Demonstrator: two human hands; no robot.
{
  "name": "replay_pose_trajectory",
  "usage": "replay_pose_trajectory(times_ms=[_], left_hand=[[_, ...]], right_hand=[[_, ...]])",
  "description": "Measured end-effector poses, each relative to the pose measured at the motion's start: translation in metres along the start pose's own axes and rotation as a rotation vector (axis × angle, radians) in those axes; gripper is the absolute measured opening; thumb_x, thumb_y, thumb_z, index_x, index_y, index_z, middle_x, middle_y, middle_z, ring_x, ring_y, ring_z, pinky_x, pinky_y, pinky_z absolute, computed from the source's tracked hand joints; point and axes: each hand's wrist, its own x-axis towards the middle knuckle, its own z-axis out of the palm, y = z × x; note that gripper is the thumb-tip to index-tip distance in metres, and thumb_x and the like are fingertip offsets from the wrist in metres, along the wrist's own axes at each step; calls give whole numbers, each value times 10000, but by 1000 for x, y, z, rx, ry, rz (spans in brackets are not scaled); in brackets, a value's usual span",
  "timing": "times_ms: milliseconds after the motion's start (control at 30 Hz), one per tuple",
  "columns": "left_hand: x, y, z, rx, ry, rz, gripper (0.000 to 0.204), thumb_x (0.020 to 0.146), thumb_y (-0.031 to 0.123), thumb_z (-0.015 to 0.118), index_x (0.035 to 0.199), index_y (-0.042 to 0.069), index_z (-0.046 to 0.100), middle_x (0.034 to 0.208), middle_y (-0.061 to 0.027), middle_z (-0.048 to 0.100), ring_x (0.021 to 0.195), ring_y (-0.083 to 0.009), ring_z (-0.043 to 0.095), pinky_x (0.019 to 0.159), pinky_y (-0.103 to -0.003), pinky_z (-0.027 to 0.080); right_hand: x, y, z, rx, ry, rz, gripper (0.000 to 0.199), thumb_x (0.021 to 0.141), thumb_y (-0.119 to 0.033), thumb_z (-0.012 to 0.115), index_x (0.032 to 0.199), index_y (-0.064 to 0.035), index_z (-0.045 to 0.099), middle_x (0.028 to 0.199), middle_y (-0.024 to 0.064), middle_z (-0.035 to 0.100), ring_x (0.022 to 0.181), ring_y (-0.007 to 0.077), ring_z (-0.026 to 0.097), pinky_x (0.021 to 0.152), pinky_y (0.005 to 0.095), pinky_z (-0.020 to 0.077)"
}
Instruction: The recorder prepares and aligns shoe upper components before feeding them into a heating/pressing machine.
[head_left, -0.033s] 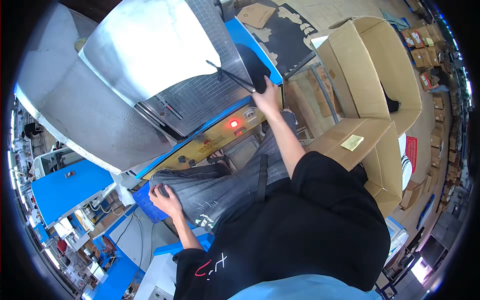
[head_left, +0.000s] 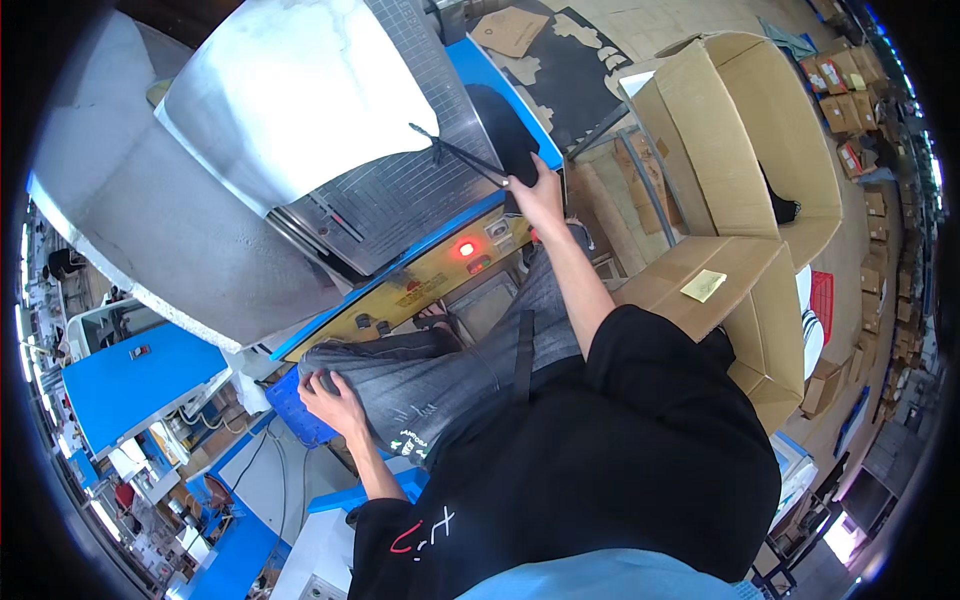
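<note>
The right hand [head_left: 541, 203] is at the right end of the gridded metal counter [head_left: 385, 215], with its thumb and fingers closed on the end of a thin black cord [head_left: 468, 157]. From there the cord runs left, taut, to a small knot over the near right corner of a large white sheet [head_left: 300, 105]. A piece of black cloth [head_left: 503, 125] lies just beyond these fingers and touches them; whether they pinch it too, I cannot tell. The left hand [head_left: 335, 404] holds nothing, its fingers loosely bent and a little apart over the left knee.

The white sheet covers much of the counter's far left part, beside a broad grey metal cover [head_left: 190, 240]. Below the near edge, a yellow control panel [head_left: 405, 295] with a lit red lamp [head_left: 466, 249] stands between the hands. Farther right lies a black sheet with pale cut-outs [head_left: 560, 100].

An open cardboard box [head_left: 690, 130] stands to the right, near the right forearm, a black item [head_left: 786, 209] inside it and a yellow note [head_left: 704, 286] on its flap. A blue crate [head_left: 300, 412] is beside the left knee; its contents are hidden.
</note>
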Motion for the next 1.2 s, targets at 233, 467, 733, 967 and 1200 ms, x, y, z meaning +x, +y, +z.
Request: replay_pose_trajectory(times_ms=[233,467,733,967,1200], left_hand=[[-6,157,29,-754,-535,87,335,840,196,677,1105,7,594,1072,-156,582,994,-266,586,902,-361,456],[34,302,78,-2064,-1264,-616,501,979,384,465,1303,2,454,1266,-131,548,1153,-239,536,963,-369,433],[25,330,78,-1727,-995,-660,421,932,252,595,1257,-2,511,1195,-94,595,1090,-180,573,934,-314,452],[16,329,102,-1657,-953,-568,415,932,239,601,1259,-5,524,1179,-93,604,1059,-163,574,922,-288,437],[22,325,91,-1679,-1104,-709,360,906,192,636,1202,3,557,1162,-80,611,1015,-143,593,875,-291,477]], right_hand=[[-48,-32,-83,1182,-362,569,414,772,-201,597,1123,10,538,994,104,572,905,215,543,735,338,445],[-102,-42,-121,1494,-812,448,485,807,-235,570,1214,14,484,1095,146,558,937,246,546,736,332,461],[-118,-79,-142,-124,-358,35,818,743,-216,781,1407,-53,334,1274,177,452,1111,293,558,899,356,483],[-127,-51,-134,-464,-296,-266,764,767,-258,745,1389,-47,356,1312,226,435,1146,409,517,935,446,464],[-113,-54,-130,-445,-294,-321,698,792,-297,715,1353,-13,410,1280,257,492,1115,419,543,926,454,469]])
